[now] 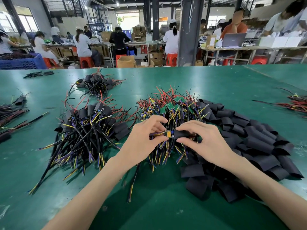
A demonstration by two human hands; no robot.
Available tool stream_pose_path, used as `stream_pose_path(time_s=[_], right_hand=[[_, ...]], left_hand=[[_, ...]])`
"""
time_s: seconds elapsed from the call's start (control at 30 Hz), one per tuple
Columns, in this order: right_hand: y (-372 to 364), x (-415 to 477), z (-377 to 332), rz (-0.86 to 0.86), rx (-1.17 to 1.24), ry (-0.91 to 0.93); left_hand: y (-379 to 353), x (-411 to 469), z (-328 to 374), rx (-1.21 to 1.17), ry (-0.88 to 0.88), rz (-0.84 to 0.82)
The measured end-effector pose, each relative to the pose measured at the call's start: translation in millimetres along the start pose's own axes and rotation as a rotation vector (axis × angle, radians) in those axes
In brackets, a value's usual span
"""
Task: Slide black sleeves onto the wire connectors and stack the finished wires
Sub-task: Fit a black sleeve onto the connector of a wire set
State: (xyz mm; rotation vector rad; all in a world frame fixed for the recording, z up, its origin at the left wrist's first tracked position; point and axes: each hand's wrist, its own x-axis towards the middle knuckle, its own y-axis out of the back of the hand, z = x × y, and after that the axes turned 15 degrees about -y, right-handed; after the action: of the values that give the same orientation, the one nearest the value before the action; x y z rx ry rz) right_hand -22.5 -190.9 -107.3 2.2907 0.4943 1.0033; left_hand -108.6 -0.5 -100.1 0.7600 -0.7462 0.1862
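Pinching the wire connector [169,134] w/ our left hand [146,135] and a black sleeve [182,134] w/ our right hand [204,138], we align them end-to-end for sliding. Finished stack [93,123] lies at 9 o'clock, spare sleeves [257,140] at 3: short reaches.

I have one head-worn wide-angle view, looking forward and down across the green tabletop [166,205], close over both hands, with the workshop floor beyond at the top.

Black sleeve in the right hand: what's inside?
Nothing visible inside. The wire connector, pinched by the left hand, sits at the mouth of the black sleeve; the right hand covers the rest.
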Motion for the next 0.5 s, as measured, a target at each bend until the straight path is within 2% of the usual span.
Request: stream_pose_path(time_s=[0.27,0.5], right_hand=[[1.0,-0.2,-3.2,-0.007,0.023,-0.038],[-1.2,-1.5,-3.9,-0.040,0.004,0.001]], left_hand=[[0.3,0.7,0.8,0.013,-0.014,-0.005],[-4.8,-0.9,3.3,0.002,-0.023,-0.021]])
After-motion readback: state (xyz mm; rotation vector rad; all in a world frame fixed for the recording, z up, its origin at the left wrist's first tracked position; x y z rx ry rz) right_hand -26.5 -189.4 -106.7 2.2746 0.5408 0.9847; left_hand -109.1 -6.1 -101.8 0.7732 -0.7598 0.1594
